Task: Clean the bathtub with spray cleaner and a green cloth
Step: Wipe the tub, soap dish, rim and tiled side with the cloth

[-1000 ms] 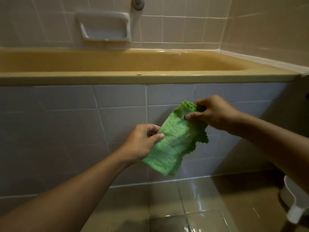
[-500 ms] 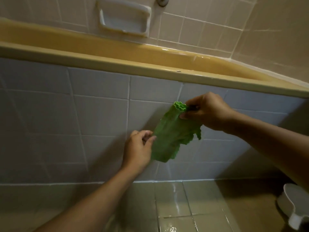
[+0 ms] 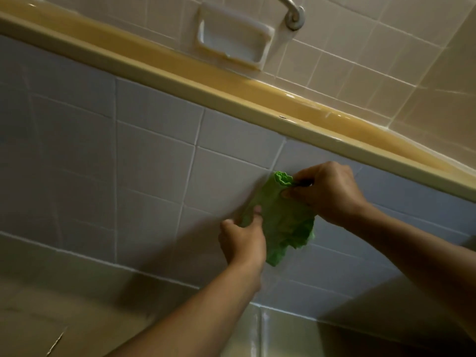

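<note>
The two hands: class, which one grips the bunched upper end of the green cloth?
The right hand: it pinches the ruffled top end of the green cloth, nearer the bathtub rim, while the left hand holds its lower left edge.

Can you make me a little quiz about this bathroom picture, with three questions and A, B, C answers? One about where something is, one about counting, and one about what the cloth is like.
1. Where is the white soap dish?
A. on the floor
B. on the wall above the bathtub
C. in the person's hand

2. How many hands hold the green cloth?
A. none
B. one
C. two

3. How is the cloth?
A. spread flat on the floor
B. bunched up, held in front of the tub's tiled side
C. lying inside the tub

Answers:
1 B: it is set into the wall tiles over the tub's rim.
2 C: the left hand pinches its lower part and the right hand grips its top.
3 B: it hangs crumpled between the two hands, with the tiles behind it.
</note>
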`<action>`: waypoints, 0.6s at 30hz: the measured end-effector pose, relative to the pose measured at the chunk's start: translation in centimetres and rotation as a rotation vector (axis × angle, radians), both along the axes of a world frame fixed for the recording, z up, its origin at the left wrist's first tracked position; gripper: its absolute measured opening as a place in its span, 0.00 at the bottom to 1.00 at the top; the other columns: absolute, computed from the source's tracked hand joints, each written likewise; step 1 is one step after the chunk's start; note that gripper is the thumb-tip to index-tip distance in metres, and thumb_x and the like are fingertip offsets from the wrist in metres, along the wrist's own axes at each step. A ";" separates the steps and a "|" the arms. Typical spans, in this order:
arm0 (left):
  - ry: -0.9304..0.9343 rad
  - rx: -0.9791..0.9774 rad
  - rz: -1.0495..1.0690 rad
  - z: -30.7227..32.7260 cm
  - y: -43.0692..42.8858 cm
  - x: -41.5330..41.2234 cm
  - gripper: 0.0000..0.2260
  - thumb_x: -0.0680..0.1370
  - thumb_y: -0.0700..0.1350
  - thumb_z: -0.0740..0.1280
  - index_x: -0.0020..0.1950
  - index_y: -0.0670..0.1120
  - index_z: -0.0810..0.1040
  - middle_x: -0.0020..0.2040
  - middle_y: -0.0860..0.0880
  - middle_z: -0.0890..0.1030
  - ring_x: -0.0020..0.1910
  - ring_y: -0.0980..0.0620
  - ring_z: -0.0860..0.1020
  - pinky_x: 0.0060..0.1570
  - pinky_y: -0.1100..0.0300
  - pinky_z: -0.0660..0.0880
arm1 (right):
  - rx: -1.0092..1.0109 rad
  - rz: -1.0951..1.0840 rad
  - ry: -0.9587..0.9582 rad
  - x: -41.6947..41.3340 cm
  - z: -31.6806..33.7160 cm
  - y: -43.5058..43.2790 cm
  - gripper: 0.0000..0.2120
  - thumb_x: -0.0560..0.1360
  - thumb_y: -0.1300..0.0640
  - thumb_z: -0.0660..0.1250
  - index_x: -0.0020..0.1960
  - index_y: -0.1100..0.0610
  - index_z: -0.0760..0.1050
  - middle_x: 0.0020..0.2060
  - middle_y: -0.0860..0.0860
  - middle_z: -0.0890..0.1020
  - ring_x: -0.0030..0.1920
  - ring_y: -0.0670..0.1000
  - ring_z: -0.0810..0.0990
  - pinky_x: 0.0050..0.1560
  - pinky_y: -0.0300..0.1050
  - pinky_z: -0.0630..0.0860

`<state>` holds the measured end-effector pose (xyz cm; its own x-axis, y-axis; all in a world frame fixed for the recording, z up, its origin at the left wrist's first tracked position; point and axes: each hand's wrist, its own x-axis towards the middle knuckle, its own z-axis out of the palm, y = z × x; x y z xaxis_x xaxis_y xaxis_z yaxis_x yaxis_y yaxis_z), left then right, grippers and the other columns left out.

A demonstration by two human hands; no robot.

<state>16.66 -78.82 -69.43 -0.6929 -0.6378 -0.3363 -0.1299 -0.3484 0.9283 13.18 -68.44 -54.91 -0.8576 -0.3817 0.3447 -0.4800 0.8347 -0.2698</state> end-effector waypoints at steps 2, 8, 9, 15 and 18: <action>-0.003 0.055 0.069 0.8 0.9 -0.8 0.31 0.71 0.67 0.74 0.57 0.41 0.80 0.53 0.40 0.83 0.52 0.39 0.83 0.53 0.43 0.81 | -0.018 0.046 -0.015 -0.7 0.6 0.5 0.09 0.74 0.53 0.77 0.52 0.54 0.86 0.39 0.45 0.82 0.40 0.44 0.81 0.39 0.36 0.81; 0.009 0.251 0.275 3.7 4.0 -3.3 0.41 0.67 0.67 0.76 0.66 0.36 0.78 0.64 0.35 0.80 0.63 0.36 0.79 0.61 0.49 0.78 | 0.057 0.179 0.048 -1.2 2.2 1.5 0.03 0.78 0.59 0.72 0.49 0.54 0.85 0.38 0.49 0.82 0.38 0.46 0.82 0.39 0.41 0.83; -0.022 0.273 0.332 4.3 4.7 -3.5 0.38 0.72 0.63 0.76 0.69 0.35 0.75 0.68 0.34 0.77 0.67 0.35 0.76 0.63 0.50 0.74 | 0.083 0.199 0.083 -1.1 2.2 1.6 0.03 0.78 0.60 0.72 0.46 0.55 0.84 0.38 0.50 0.82 0.37 0.48 0.82 0.39 0.46 0.84; -0.064 0.356 0.753 8.1 9.5 -6.0 0.37 0.73 0.63 0.73 0.71 0.38 0.73 0.71 0.35 0.71 0.71 0.33 0.68 0.68 0.47 0.63 | 0.085 0.283 0.172 -1.9 3.9 4.3 0.03 0.77 0.61 0.74 0.47 0.54 0.85 0.38 0.50 0.84 0.36 0.47 0.82 0.39 0.47 0.83; -0.041 0.325 0.911 8.1 10.6 -8.4 0.52 0.66 0.80 0.50 0.74 0.41 0.71 0.72 0.37 0.69 0.72 0.32 0.66 0.71 0.44 0.62 | 0.043 0.349 0.405 -2.1 6.6 6.5 0.04 0.78 0.58 0.73 0.51 0.52 0.85 0.39 0.48 0.83 0.33 0.44 0.79 0.37 0.38 0.75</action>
<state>8.23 -68.25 -61.30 0.0372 -0.7962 -0.6038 0.2864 -0.5704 0.7698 11.04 -61.97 -48.30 -0.4788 -0.6412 0.5997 -0.7894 0.6134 0.0255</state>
